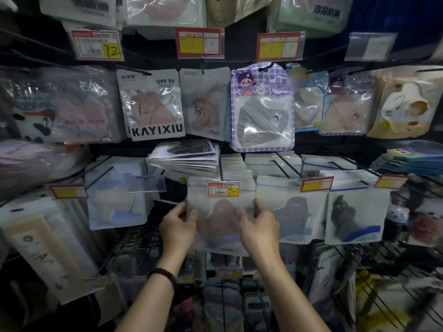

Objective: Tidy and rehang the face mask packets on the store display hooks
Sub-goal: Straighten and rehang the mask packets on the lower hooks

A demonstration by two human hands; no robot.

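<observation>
Pinching grip on both sides: the left hand [178, 224] and the right hand [260, 226] each hold a side edge of a frosted packet [219, 221], thumbs in front and fingers curled behind. A pink mask shows through the packet, which sits flat against the display in the middle of the lower row. A red-and-yellow price tag [224, 189] covers its top edge, so it cannot be told whether its hanging hole is on a hook. Just right of the packet, edge to edge with it, hangs a dark-mask packet [292, 212], with a blue-striped packet [357, 216] beyond. Near the packet's left side hangs a pale blue mask packet [117, 202]. Above the packet a slanted stack of packets [184, 156] lies loose near black wire hooks [285, 167], and higher still hangs a purple cartoon packet [262, 106]. Below the packet, a beaded bracelet [165, 275] circles the left wrist. To do this step well, it would likely help to hold the packet level with even, light pressure so the film does not crease. The hole should be found under the tag and slid straight back along the wire, clear of the dark-mask packet's edge.
</observation>
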